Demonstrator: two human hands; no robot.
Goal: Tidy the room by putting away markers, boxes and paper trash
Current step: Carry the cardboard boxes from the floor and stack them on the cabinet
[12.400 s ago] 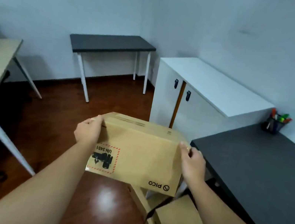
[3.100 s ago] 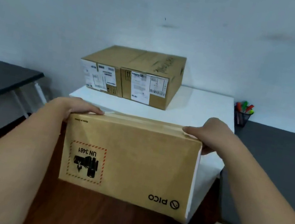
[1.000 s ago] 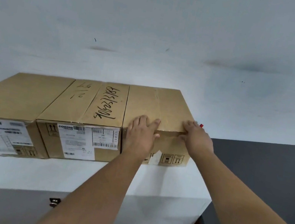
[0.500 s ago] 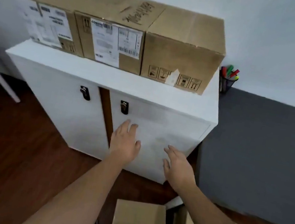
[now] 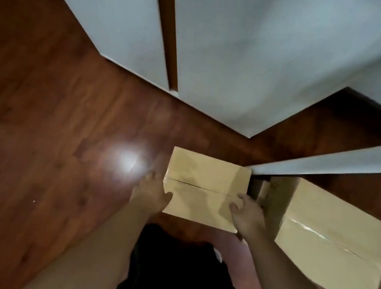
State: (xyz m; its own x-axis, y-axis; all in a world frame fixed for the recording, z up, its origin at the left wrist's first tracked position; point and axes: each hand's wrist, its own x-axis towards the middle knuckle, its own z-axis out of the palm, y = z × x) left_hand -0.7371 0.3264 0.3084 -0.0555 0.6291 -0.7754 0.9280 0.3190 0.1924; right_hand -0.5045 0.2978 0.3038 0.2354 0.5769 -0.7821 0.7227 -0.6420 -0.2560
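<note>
Two cardboard boxes in front of you, and a fair bit is hidden. Your left hand [image 5: 151, 192] has its thumb hooked over the top of the small box [image 5: 205, 187], but the fingers drop out of sight down its left side. Your right hand [image 5: 245, 215] clamps the right edge, thumb and one finger on top and the rest tucked behind. So both hands hold that box between them. I cannot tell whether it sits on the floor [image 5: 37, 118] or is just clear of it.

The small box is plain tan card, rectangular, its two top flaps meeting in a straight dark seam across the middle. It lies below the front corner of the white cabinet [image 5: 237, 51].

Just beside it on the right is the second box [image 5: 334, 241], larger, with glossy clear tape along its seam and its far end tucked under a white bar [image 5: 333, 160] that runs off the right edge.

The floor is reddish wood plank, polished, with a bright glare spot [image 5: 128, 161]. Dark clothing [image 5: 174, 280] fills the bottom, with no detail readable.
</note>
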